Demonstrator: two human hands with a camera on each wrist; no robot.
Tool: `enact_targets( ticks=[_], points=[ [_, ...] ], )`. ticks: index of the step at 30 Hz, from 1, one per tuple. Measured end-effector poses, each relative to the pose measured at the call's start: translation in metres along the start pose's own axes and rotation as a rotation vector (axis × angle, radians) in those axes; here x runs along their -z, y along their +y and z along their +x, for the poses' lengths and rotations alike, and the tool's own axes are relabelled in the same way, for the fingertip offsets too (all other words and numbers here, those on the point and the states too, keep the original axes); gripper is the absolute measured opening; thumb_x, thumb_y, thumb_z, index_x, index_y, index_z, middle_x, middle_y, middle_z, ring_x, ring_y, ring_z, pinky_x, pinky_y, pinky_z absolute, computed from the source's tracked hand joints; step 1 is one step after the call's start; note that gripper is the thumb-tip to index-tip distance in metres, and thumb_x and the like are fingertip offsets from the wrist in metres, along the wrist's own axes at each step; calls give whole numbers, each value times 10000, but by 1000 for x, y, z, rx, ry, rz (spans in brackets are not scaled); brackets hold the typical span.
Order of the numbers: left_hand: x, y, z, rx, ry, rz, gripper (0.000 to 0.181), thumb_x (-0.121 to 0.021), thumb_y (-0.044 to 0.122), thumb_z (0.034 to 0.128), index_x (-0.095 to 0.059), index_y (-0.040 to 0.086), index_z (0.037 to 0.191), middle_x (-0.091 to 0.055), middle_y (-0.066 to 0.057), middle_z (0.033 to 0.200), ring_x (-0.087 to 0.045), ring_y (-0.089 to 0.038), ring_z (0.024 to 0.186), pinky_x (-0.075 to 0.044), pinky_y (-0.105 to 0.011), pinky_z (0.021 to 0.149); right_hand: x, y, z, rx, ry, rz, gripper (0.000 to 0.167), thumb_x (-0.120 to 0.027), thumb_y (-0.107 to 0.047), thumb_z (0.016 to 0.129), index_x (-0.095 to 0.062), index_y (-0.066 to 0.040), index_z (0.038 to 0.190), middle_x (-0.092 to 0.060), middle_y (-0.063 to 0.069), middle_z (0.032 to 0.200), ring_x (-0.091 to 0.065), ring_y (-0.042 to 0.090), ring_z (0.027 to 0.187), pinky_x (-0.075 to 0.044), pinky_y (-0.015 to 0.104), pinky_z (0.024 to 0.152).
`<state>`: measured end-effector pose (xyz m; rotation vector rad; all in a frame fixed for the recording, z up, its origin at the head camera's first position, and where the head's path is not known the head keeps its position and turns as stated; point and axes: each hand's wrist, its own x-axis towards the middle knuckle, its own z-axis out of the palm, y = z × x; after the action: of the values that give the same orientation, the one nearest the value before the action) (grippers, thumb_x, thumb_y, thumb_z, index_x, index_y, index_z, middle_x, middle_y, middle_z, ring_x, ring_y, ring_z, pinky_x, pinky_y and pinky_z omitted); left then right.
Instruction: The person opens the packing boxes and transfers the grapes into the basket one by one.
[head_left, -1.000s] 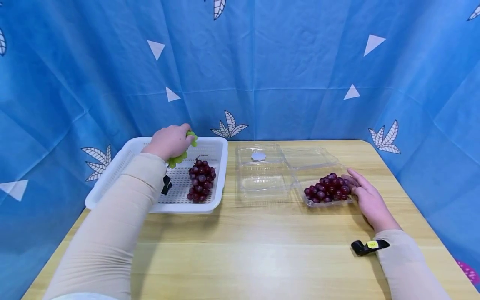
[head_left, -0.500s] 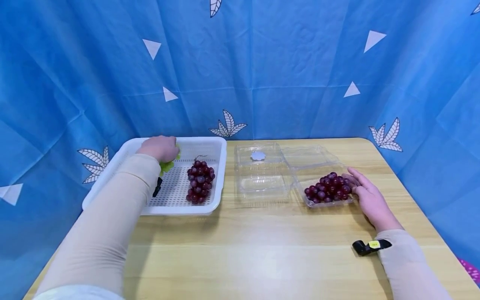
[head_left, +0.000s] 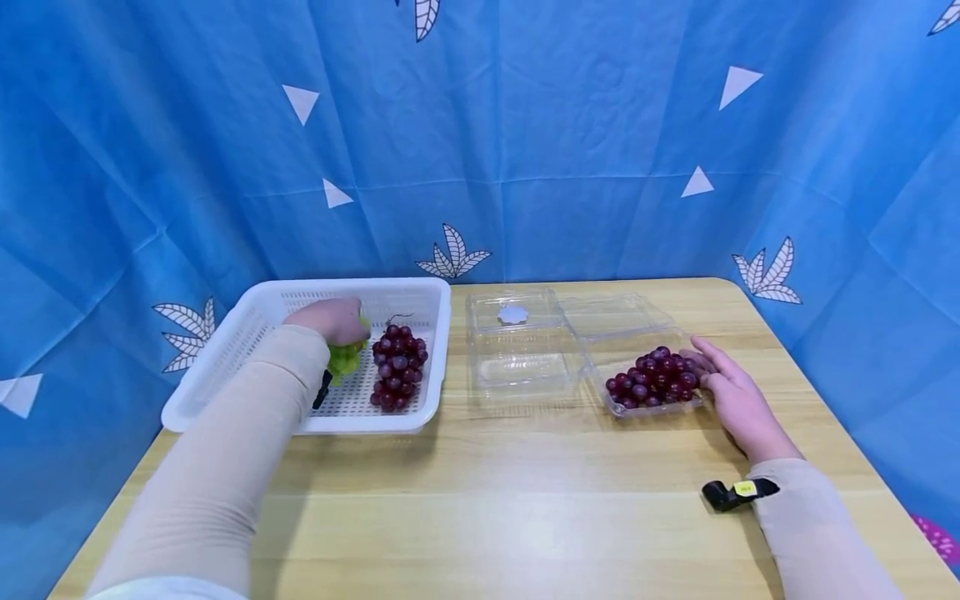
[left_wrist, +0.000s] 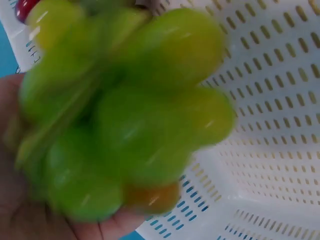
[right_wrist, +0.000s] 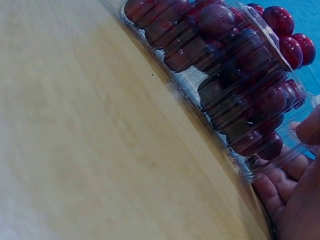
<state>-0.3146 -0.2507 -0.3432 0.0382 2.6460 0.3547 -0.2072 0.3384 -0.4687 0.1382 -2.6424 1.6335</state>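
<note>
My left hand (head_left: 330, 320) holds a bunch of green grapes (head_left: 345, 360) inside the white perforated basket (head_left: 217, 372). In the left wrist view the green grapes (left_wrist: 135, 130) are blurred and lie against the palm, the basket wall behind them. To the right of that hand, a bunch of red grapes (head_left: 399, 367) lies on the basket floor. My right hand (head_left: 742, 408) grips the right end of a clear plastic clamshell (head_left: 622, 410) with its lid raised. Another bunch of red grapes (head_left: 652, 379) fills its base and rises above the rim in the right wrist view.
A second clear clamshell (head_left: 521, 367) lies open between the basket and the filled one, with a pale sticker (head_left: 513, 314) on its lid. All stand toward the back of the wooden table (head_left: 480, 508). A blue curtain (head_left: 525, 125) hangs behind and at both sides.
My left hand has gone down into the basket with the green grapes, first leftward, then slightly right. The right hand and the filled clamshell have kept their place.
</note>
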Motion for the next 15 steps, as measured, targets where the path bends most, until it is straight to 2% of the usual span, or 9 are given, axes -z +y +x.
enact_targets(
  ticks=[3,5,10,15],
  points=[
    [-4,0,1,-10,-5,53,213,-620,182,939,-616,17,1073,-605,-130,857,-599,-260,727,-504,-376,638,0,-1,0,3,2,-1,576,-245,-66,1070,-173,-144,1635,-360,226,1575,-315,447,1424,-332,8,891],
    [-6,-1,1,-12,4,98,252,-656,206,918,-629,8,1072,-609,-123,876,-588,-262,762,-487,-389,683,0,-3,-1,-5,1,1,579,-241,-62,1067,-175,-149,1636,-365,224,1573,-322,448,1421,-342,10,887],
    [-12,-5,4,2,12,118,466,-708,275,899,-591,-40,1222,-635,-163,1046,-600,-307,894,-490,-440,775,0,-2,0,-16,-2,6,587,-244,-52,1063,-173,-155,1636,-361,227,1574,-329,454,1416,-361,26,878],
    [-16,-8,8,-4,25,120,535,-701,310,914,-566,-36,1299,-631,-189,1142,-600,-322,958,-486,-462,809,0,1,2,-6,1,-10,586,-250,-48,1065,-178,-155,1636,-369,245,1563,-339,458,1406,-350,18,872]
  ],
)
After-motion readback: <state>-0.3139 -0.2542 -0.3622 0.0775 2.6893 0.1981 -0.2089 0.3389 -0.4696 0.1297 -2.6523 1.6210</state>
